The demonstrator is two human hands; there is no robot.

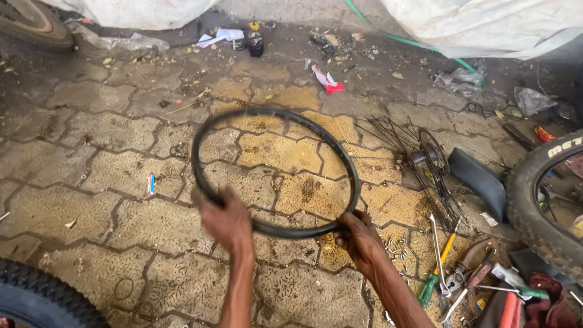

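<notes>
Rim (276, 173), black, bare wheel hoop without spokes; held above the paved floor (91, 182) near the middle of the view, tilted away from the person, its far arc slightly blurred; left hand (226, 220) clenched over the near-left arc; right hand (358, 237) wrapped round the near-right arc; both forearms rise from the bottom edge of the view.

Spoke bundle (419, 164), thin wires fanned round a hub, lying on the floor just right of the rim; black mudguard piece (480, 179) beside it, further right.

Tyre (540, 206), knobbly, black, at the right edge of the floor; second tyre (42, 300) at the bottom-left corner; a third wheel (30, 24) at the top-left corner.

Tools (452, 273), spanners, pliers and a green-and-yellow screwdriver, heaped on the floor right of the right forearm; small nipples (398, 246) scattered near them; red cloth (549, 304) at the bottom-right corner.

Small dark bottle (255, 42), scraps of paper and a red-and-white wrapper (328, 82) along the far edge of the floor; white sheeting (486, 24) hanging above, with a green hose (413, 42) under it.
</notes>
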